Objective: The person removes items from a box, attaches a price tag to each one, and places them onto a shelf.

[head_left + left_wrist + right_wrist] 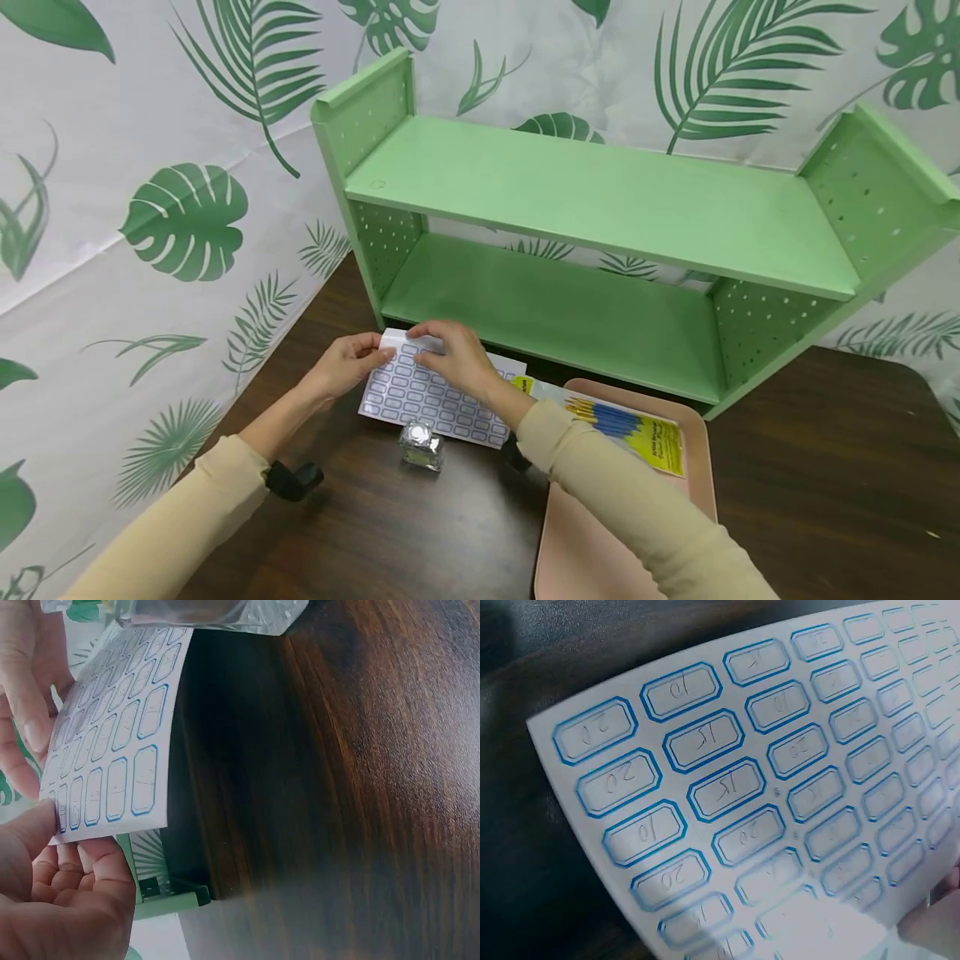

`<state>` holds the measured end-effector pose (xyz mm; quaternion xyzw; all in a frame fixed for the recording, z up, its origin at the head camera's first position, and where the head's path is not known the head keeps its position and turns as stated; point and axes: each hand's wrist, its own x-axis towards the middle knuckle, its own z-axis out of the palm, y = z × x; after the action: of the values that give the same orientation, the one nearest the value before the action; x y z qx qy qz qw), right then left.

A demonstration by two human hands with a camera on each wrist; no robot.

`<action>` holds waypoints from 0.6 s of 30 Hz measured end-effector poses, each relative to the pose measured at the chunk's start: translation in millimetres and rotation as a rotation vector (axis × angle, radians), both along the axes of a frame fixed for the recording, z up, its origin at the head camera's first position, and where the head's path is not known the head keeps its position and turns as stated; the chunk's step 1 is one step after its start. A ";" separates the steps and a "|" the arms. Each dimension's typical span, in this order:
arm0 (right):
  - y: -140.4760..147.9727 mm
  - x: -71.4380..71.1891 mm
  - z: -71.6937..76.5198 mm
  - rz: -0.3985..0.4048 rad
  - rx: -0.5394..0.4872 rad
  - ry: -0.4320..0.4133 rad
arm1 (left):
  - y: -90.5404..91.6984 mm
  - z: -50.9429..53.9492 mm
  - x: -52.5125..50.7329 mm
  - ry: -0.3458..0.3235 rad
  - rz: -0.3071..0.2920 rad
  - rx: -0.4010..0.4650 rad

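Note:
A white sheet of blue-bordered labels [431, 392] is tilted up from the dark table. Handwritten numbers such as 10, 15 and 20 show on the labels [727, 735] in the right wrist view. My left hand [348, 362] pinches the sheet's upper left corner, thumb in front and curled fingers [105, 866] behind. At the top edge is my right hand [457, 358], its thumb and index fingertips bent and apart near the sheet. A small clear glass bottle [422, 447] stands just in front of the sheet's lower edge.
Behind the sheet stands a green two-tier shelf [555, 292]. To the right, a pink tray [585, 542] lies under my right forearm, with a yellow-and-clear pack of blue-handled brushes [637, 433] on it. A leaf-patterned sheet [180, 333] covers the wall.

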<state>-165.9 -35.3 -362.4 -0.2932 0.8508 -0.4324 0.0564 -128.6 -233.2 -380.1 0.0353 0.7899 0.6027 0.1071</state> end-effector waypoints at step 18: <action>3.5 -4.4 -13.8 -0.054 -0.047 -0.026 | 9.3 -4.3 -2.1 -0.071 0.008 0.053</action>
<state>-170.3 -31.7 -376.1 -0.2659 0.8471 -0.4576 0.0490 -130.7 -223.9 -384.4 0.0135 0.7696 0.6246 0.1317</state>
